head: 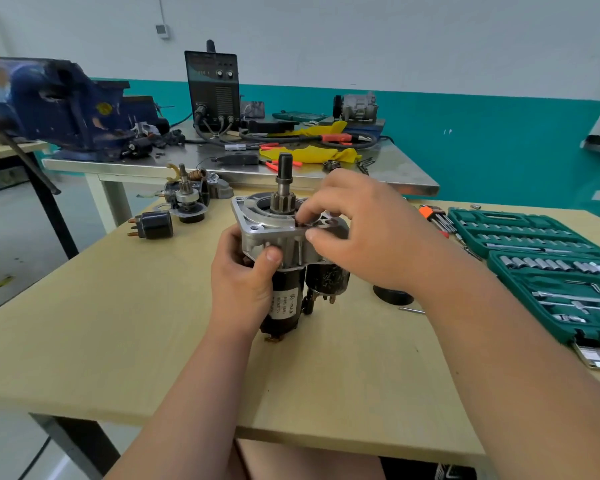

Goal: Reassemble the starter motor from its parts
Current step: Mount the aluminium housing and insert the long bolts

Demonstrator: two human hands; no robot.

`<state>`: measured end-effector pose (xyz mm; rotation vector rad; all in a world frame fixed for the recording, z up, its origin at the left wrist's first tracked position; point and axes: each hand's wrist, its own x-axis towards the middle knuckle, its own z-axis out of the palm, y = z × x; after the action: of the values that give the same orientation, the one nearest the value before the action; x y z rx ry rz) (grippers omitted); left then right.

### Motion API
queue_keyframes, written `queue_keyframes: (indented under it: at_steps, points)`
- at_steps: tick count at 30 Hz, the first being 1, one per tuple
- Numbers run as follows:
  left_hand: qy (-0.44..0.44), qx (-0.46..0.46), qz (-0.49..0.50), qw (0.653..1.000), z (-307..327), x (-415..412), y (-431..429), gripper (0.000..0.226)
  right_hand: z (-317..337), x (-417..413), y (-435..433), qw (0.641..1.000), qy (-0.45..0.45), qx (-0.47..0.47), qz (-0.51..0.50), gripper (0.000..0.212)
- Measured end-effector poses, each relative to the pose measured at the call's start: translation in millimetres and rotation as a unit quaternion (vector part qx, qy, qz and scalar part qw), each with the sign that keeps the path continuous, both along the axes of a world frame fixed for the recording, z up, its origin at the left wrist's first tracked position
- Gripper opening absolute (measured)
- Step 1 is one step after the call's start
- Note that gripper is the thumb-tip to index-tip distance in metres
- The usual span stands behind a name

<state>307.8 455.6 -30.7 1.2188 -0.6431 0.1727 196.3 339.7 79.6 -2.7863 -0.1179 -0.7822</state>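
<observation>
The starter motor [291,258] is stood upright near the middle of the wooden table [118,341], with its pinion [283,202] and shaft pointing up and its solenoid [328,278] already seated on the right side. It is steadied by the left hand [243,282], whose fingers are curled round the left of the housing while the thumb [272,254] is pressed flat on the near face of the aluminium nose.

The right hand [361,230] is brought over the flange above the solenoid. Its forefinger and thumb are drawn close together at a hole there, as if a small fastener were pinched. What lies between them, if anything, cannot be told.

The step in hand is judged to be the fixing of the solenoid to the nose housing, with a screw being started by hand. The task appears well advanced, since the main body is already joined.

The next move would call for a driver or socket to be taken from the green socket set [548,265] at the right, with the body kept from turning by the left hand. A black cap [392,294] is seen just right of the motor, and is perhaps yet to be fitted.

At the far left a loose solenoid [153,225] and other dismantled parts [187,199] are laid out
</observation>
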Motion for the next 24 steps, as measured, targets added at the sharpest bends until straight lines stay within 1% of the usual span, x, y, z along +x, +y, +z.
queue_keyframes:
  at_steps: [4, 8, 13, 20, 21, 22, 23, 24]
  points:
    - [0.006, -0.013, 0.002, 1.0, -1, 1, 1, 0.071, -7, 4, 0, 0.998, -0.006, -0.059, 0.005, 0.022]
    - [0.015, -0.016, 0.0, 1.0, -1, 2, 2, 0.07, -16, 13, 3, 0.997, -0.028, -0.066, 0.01, 0.03]
    - [0.006, -0.011, -0.009, 1.0, -4, 4, 4, 0.052, -15, 20, 1, 0.996, -0.035, -0.068, 0.048, 0.028]
    - [-0.013, 0.015, 0.002, 1.0, -5, 2, 3, 0.05, -24, 18, -8, 0.99, -0.098, -0.028, 0.101, 0.014]
    - [-0.019, 0.02, 0.011, 1.0, -5, 2, 3, 0.049, -24, 18, -11, 0.989, -0.092, -0.01, 0.114, 0.014]
    - [-0.024, 0.025, 0.02, 0.999, -5, 2, 3, 0.049, -24, 17, -15, 0.988, -0.085, 0.031, 0.121, 0.017]
    - [-0.028, 0.026, 0.028, 0.999, -5, 3, 3, 0.048, -24, 16, -22, 0.984, -0.091, 0.1, 0.115, 0.021]
    - [-0.028, 0.025, 0.037, 0.999, -5, 3, 4, 0.047, -24, 16, -32, 0.97, -0.115, 0.192, 0.091, 0.023]
